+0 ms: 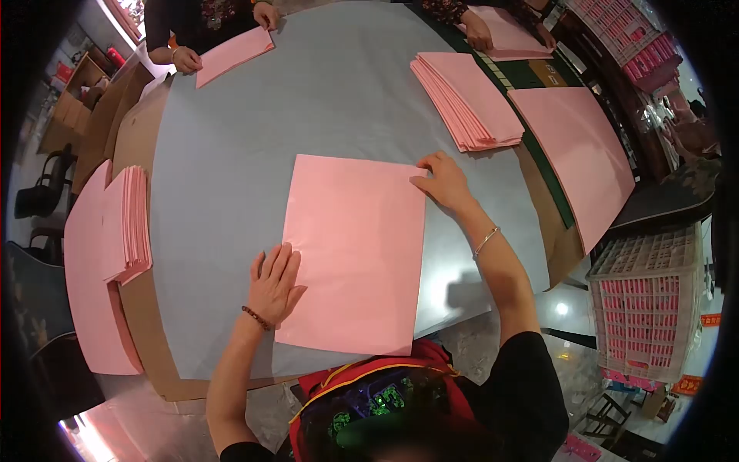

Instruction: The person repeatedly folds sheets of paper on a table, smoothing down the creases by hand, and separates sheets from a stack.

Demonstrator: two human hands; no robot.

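Observation:
A large pink sheet of paper (pixel 352 254) lies flat in front of me, near the table's front edge. My left hand (pixel 275 283), with a beaded bracelet at the wrist, rests on its left edge with the fingers stretched out and apart. At the far right corner, my right hand (pixel 445 182) pinches the paper between thumb and fingers. A thin bangle circles that wrist. Beyond the right hand sits a stack of folded pink sheets (pixel 473 104).
Another folded stack (pixel 132 223) lies on large pink sheets (pixel 88 292) at the left. Across the grey-covered table (pixel 323 85), two people handle pink sheets. More pink paper (pixel 581 146) lies on a green mat at the right. A white plastic crate (pixel 647 308) stands beside the table.

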